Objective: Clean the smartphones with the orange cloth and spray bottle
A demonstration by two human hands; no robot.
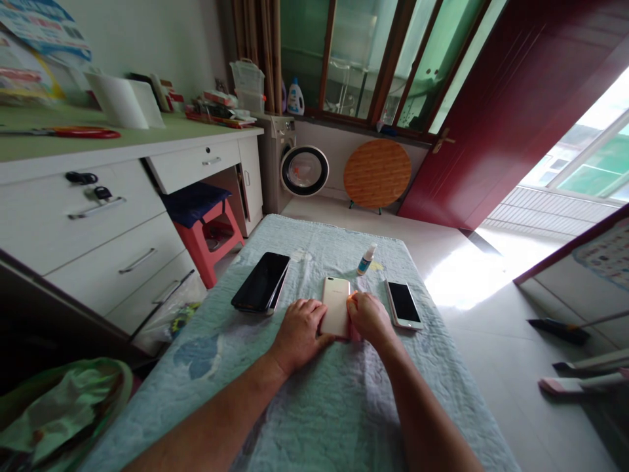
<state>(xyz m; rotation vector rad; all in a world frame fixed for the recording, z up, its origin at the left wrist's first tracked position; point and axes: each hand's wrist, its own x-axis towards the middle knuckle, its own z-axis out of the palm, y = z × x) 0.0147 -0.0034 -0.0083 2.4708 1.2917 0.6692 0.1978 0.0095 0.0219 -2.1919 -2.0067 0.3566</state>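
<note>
A quilted pale-blue cloth (pixel 314 406) covers the whole worktop, and everything here sits on it. Take the gold phone (pixel 336 303) in the middle as the marker: it lies face down, long side running away from the person, and both hands are on it.

Counting phones, I can make out three for sure. The largest is a dark phone (pixel 261 280) off to the left of the gold one, well apart, screen up and black; there seems to be a second device under it, an edge peeking out, though I cannot tell what it is. A white phone (pixel 403 304) with a dark screen lies just right of the gold one, past the right hand.

One small spray bottle (pixel 366 259), white with a blue label, stands beyond the gold phone, slightly to its right and near its far end.

The left hand (pixel 301 331) rests along the gold phone's left edge, fingers curled together and pressing on that side. The right hand (pixel 369 318) sits against the right edge; its fingers are bunched down over something pinkish (pixel 352 332) by the phone, too hidden to name.

Two forearms reach in from the near edge.
</note>
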